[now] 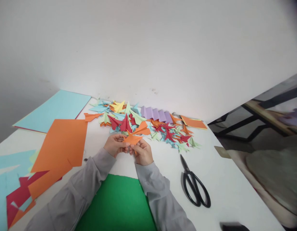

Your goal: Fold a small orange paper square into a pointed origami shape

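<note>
Between my two hands is a small folded orange paper piece (pixel 132 139) with pointed ends. My left hand (pixel 116 145) pinches its left side, and my right hand (pixel 142 151) grips its lower right, the fingertips of both nearly touching. Just beyond my hands lies a heap of small folded paper shapes in red (pixel 125 124), yellow (pixel 117 106), orange, green and blue. A pleated purple paper strip (pixel 156 114) lies at the back of the heap. Below my hands, a green sheet (pixel 118 203) lies partly under my forearms.
Black scissors (pixel 195 186) lie on the white table (pixel 225 192) at the right. On the left are a blue sheet (pixel 54 109), an orange sheet (pixel 62 141) and red scraps (pixel 20 192). An orange paper stack (pixel 194 123) sits at the back right, near the wall.
</note>
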Available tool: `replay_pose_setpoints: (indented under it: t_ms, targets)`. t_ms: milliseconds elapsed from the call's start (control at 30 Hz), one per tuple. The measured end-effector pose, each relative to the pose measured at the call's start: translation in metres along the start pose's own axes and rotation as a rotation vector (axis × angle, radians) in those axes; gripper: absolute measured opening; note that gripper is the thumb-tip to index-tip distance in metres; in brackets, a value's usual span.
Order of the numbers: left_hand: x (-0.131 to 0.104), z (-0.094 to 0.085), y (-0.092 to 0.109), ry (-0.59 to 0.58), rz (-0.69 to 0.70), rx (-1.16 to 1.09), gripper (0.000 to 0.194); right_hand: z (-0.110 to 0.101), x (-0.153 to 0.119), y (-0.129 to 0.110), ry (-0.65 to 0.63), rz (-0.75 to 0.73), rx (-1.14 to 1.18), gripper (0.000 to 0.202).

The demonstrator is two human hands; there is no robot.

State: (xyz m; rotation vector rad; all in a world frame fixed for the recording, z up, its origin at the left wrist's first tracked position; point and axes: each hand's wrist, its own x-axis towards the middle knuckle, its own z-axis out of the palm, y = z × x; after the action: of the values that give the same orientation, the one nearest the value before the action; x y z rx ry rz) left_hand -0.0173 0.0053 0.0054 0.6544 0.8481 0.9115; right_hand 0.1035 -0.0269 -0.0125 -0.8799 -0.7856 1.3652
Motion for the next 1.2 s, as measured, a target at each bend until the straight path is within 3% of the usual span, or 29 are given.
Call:
replay_pose_setpoints:
  t_ms: [233, 1200]
  targets:
    - [-0.0005, 0.0002, 0.0039, 0.010, -0.090, -0.026, 0.028, 0.0018, -0.0019, -0.0014, -0.003, -0.024, 0.013, 0.019]
    - [-0.0010, -0.0001, 0.0021, 0.024, -0.006, -0.010, 0.036, -0.0013, -0.0023, 0.0037, -0.017, -0.053, -0.001, 0.012]
